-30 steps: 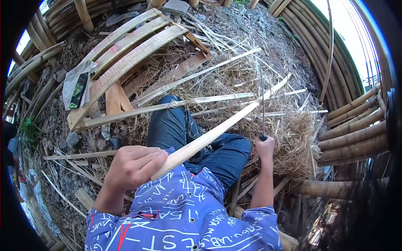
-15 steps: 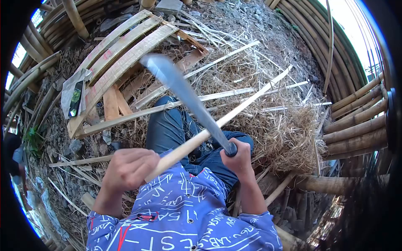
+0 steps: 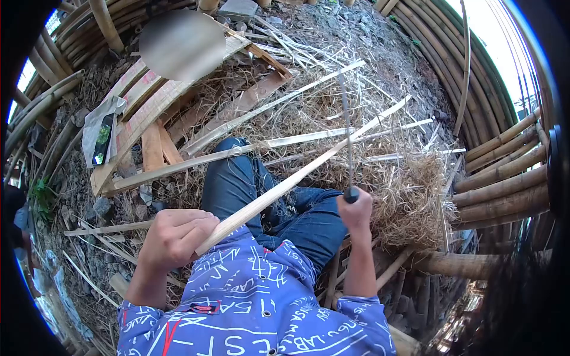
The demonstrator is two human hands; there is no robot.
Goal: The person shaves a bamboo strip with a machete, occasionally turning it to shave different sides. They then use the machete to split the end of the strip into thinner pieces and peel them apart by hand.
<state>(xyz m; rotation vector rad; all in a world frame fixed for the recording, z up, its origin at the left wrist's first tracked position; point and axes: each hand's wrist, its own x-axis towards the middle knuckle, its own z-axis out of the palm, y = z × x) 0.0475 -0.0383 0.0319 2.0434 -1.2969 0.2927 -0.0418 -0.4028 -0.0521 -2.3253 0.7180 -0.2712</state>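
Observation:
My left hand (image 3: 177, 238) is closed round the near end of a long pale bamboo strip (image 3: 279, 191). The strip slants up and away to the right, over my lap. In my right hand (image 3: 358, 212) I grip the dark handle of a machete (image 3: 348, 151), its blade pointing away from me and seen nearly edge-on. The blade crosses the strip in this view, toward the strip's far part. My jeans-clad legs (image 3: 231, 190) are folded beneath the strip.
A heap of fine bamboo shavings (image 3: 409, 196) lies to the right. Long split strips (image 3: 273, 101) cross the ground ahead. Wide slats (image 3: 142, 115) stand front left, with a phone (image 3: 103, 140) on wrapping at their end. Stacked bamboo poles (image 3: 504, 190) line the right side.
My right hand has moved right and slightly up, and the machete blade has swung from leaning left to nearly upright, farther along the strip. My left hand has stayed nearly in place.

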